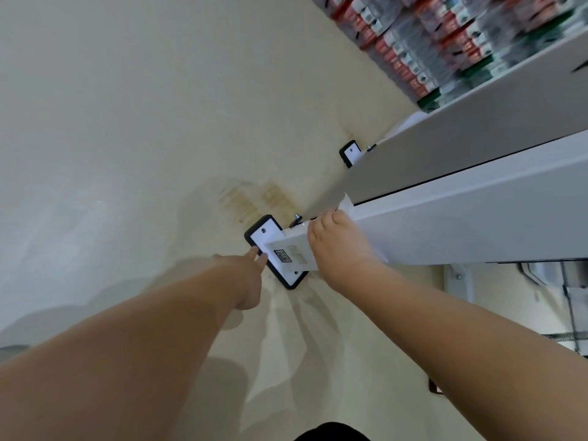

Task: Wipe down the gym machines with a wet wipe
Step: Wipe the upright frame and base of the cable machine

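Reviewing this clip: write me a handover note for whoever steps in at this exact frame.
Left hand: open, fingertips touching the edge of the base plate.
Right hand: presses the wet wipe flat against the white post, just above that plate.
Done: the wipe has reached the post's lower end. How much of the machine is clean cannot be told.
Left: the base plate, the second foot, and probably the rest of the machine.
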Demonstrator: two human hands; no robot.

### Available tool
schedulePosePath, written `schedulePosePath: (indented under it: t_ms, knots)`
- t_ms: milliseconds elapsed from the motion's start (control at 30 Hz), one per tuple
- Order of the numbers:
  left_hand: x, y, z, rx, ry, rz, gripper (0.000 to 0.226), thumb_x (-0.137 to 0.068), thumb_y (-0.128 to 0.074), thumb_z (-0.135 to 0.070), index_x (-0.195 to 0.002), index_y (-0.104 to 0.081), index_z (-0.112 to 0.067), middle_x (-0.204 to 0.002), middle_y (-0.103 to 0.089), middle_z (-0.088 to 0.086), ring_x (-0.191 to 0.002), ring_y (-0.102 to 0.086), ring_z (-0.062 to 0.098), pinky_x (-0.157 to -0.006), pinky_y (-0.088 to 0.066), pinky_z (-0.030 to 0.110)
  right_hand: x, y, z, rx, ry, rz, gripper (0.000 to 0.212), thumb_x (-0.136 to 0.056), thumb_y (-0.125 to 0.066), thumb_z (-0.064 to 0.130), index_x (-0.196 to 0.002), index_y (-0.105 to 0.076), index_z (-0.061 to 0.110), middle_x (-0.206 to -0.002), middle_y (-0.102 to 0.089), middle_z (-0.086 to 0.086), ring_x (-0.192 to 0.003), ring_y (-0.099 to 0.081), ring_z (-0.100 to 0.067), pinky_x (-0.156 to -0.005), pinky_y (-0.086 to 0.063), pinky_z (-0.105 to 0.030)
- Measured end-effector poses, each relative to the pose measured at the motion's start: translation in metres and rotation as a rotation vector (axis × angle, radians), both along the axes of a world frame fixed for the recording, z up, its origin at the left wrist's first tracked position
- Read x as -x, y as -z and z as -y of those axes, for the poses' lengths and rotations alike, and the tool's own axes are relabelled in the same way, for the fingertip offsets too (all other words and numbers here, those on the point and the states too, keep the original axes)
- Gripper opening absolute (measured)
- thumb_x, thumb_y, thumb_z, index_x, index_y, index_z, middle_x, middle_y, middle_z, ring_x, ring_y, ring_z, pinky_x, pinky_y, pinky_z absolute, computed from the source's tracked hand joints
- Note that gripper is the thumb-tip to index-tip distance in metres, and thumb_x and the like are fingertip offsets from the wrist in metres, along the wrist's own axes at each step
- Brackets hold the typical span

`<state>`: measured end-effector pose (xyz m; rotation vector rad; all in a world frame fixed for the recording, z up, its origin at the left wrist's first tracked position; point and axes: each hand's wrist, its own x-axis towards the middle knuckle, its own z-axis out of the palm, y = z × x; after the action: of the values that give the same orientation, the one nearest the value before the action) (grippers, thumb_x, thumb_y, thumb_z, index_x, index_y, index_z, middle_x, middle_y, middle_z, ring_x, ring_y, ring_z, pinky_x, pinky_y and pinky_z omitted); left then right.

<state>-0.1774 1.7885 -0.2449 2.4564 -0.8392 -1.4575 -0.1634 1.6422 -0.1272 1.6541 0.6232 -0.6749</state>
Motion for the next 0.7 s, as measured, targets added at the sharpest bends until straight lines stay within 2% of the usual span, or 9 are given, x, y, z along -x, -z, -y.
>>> schedulePosePath:
  t_ms: [100, 200, 300, 400, 533, 633, 700]
  knots:
    - [0.003, 0.007, -0.001, 0.016, 0.021, 0.085, 0.089, -0.095, -0.047, -0.017, -0.161, 0.012, -0.022, -0.169, 0.021, -0.003, -0.153, -0.024, 0.023, -0.123, -0.018, 0.057, -0.01, 0.03, -0.008, -0.042, 0.128, -0.05, 0.054, -0.1, -0.045, 0.029, -0.149, -0.04, 0.008, -0.137, -0.051, -0.011, -0.123, -0.051, -0.029, -0.103, -0.039, -0.037]
    - [0.006, 0.022, -0.009, -0.041, 0.038, 0.108, 0.091, -0.096, -0.048, -0.018, -0.161, 0.015, -0.022, -0.168, 0.024, -0.002, -0.157, -0.007, 0.026, -0.123, -0.011, 0.061, -0.02, 0.065, -0.016, -0.046, 0.219, -0.094, 0.053, -0.097, -0.049, 0.032, -0.146, -0.044, 0.014, -0.132, -0.055, -0.003, -0.119, -0.054, -0.023, -0.096, -0.035, -0.037]
    - [0.006, 0.04, -0.019, -0.166, 0.066, 0.158, 0.095, -0.094, -0.052, -0.028, -0.16, 0.016, -0.027, -0.166, 0.029, 0.006, -0.156, 0.006, 0.04, -0.12, 0.0, 0.066, -0.029, 0.093, -0.02, -0.042, 0.264, -0.148, 0.049, -0.102, -0.044, 0.033, -0.148, -0.043, 0.014, -0.138, -0.054, -0.002, -0.126, -0.053, -0.021, -0.112, -0.031, -0.04]
    - [0.007, 0.06, -0.035, -0.3, 0.058, 0.151, 0.102, -0.089, -0.061, -0.037, -0.159, 0.015, -0.036, -0.163, 0.034, 0.011, -0.15, 0.013, 0.054, -0.115, -0.001, 0.074, -0.032, 0.105, -0.02, -0.017, 0.286, -0.164, 0.052, -0.102, -0.042, 0.034, -0.151, -0.04, 0.015, -0.14, -0.055, -0.002, -0.131, -0.052, -0.021, -0.122, -0.024, -0.042]
    - [0.014, 0.082, -0.058, -0.409, 0.031, 0.009, 0.112, -0.084, -0.072, -0.042, -0.159, 0.011, -0.043, -0.164, 0.035, 0.004, -0.151, 0.01, 0.054, -0.116, -0.015, 0.074, -0.016, 0.107, -0.013, -0.01, 0.242, -0.064, 0.057, -0.099, -0.039, 0.035, -0.151, -0.038, 0.013, -0.139, -0.051, -0.006, -0.132, -0.048, -0.028, -0.121, -0.019, -0.049]
    - [0.015, 0.086, -0.066, -0.442, 0.053, -0.01, 0.116, -0.08, -0.076, -0.048, -0.158, 0.01, -0.046, -0.164, 0.035, 0.002, -0.152, 0.001, 0.052, -0.119, -0.02, 0.066, 0.006, 0.097, -0.007, 0.087, 0.091, -0.025, 0.068, -0.102, -0.031, 0.04, -0.158, -0.024, 0.003, -0.154, -0.033, -0.023, -0.146, -0.029, -0.044, -0.122, -0.014, -0.062]
    - [0.014, 0.086, -0.067, -0.433, 0.08, 0.02, 0.112, -0.081, -0.072, -0.05, -0.159, 0.009, -0.045, -0.164, 0.033, 0.003, -0.151, -0.004, 0.053, -0.12, -0.021, 0.06, 0.012, 0.095, -0.006, 0.1, 0.044, -0.007, 0.072, -0.103, -0.028, 0.043, -0.16, -0.018, -0.001, -0.159, -0.025, -0.027, -0.149, -0.022, -0.048, -0.122, -0.012, -0.063]
